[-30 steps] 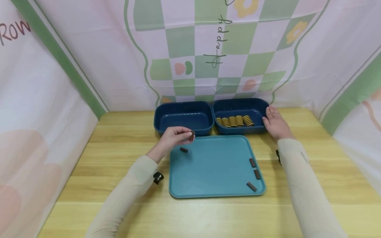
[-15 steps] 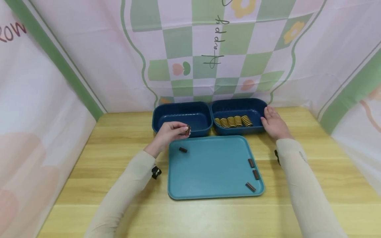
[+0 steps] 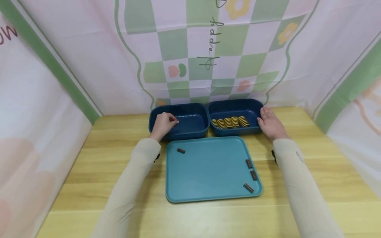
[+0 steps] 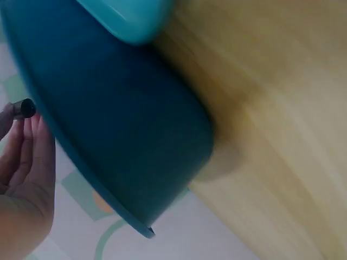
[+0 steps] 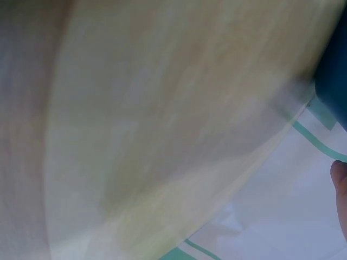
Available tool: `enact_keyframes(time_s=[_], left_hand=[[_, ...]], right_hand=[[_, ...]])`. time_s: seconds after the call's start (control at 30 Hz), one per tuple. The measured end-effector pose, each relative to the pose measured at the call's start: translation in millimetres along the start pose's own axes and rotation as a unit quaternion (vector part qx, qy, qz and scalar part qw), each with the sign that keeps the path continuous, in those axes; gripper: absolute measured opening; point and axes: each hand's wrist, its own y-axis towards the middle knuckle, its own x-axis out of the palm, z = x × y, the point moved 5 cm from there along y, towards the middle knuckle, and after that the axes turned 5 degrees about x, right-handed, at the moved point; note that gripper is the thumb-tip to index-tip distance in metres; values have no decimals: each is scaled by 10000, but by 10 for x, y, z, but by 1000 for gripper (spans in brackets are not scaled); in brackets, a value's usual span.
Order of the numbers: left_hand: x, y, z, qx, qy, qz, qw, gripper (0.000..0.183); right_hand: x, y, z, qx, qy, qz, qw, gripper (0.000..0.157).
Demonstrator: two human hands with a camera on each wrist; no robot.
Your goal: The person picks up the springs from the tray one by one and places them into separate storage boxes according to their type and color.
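- Above the left blue bin (image 3: 189, 135), the left hand (image 3: 163, 125) reaches over the near rim, its fingertips inside the outline of the bin as the head camera sees it.
- Between the thumb and fingers of that hand, a small dark cylinder (image 4: 25, 109) is pinched; the left wrist view shows it end-on, beside the bin's rim, while the head view all but hides it.
- At the outer end of the right blue bin (image 3: 238, 132), the right hand (image 3: 271, 124) rests against the wall, fingers extended and lying close together, holding nothing.
- Inside the right blue bin, five yellow-and-black ribbed pieces (image 3: 228, 123) stand in a row along the near side, the rightmost one leaning.
- In front of both bins, a teal tray (image 3: 208, 170) lies on the wooden table (image 3: 208, 218).
- Near the tray's far left corner lies one dark ribbed piece (image 3: 181, 150); along its right side lie three brown ribbed pieces (image 3: 253, 175), apart from one another, the nearest one set at a slant.
- Behind the bins hangs a green-and-white checked cloth (image 3: 232, 62).
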Motion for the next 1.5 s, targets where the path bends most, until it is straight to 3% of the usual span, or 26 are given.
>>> enact_keyframes(time_s=[0.1,0.2,0.3,0.47,0.6,0.77,1.0,1.17,1.3,1.5], left_hand=[[2,104,-68,-309,542,149,9979,16],[3,176,-164,-706,851,253,9935,32],[22,199,-247,-1000,1128,183,9884,38],[86,217,-341,-1270,1530,-138,9799,20],[129,253,-373,-1243,1915,-390,9728,12],[171,281,-389,-1281,2150,-596,9664,14],[258,336,-421,-1176,2256,-627,9651,16],[233,317,-530,-1187,2278,-599,9646,16],[134,297,-513,-1049,2297,-492,9663,16],[-158,310,-317,-270,2583,-48,9657,20]], right_hand=[[0,-7,13,5,22,8,10000,59],[-3,2,21,6,-21,6,10000,60],[4,13,24,44,-33,-58,10000,60],[20,12,20,117,-27,-183,9998,60],[40,25,13,96,-55,-204,9997,60],[58,40,22,140,-88,-215,9996,61],[38,12,56,202,-110,-187,9996,60],[62,48,10,180,-135,-291,9993,60],[71,38,-8,165,-75,-281,9994,60],[25,14,31,107,-47,-128,9998,60]])
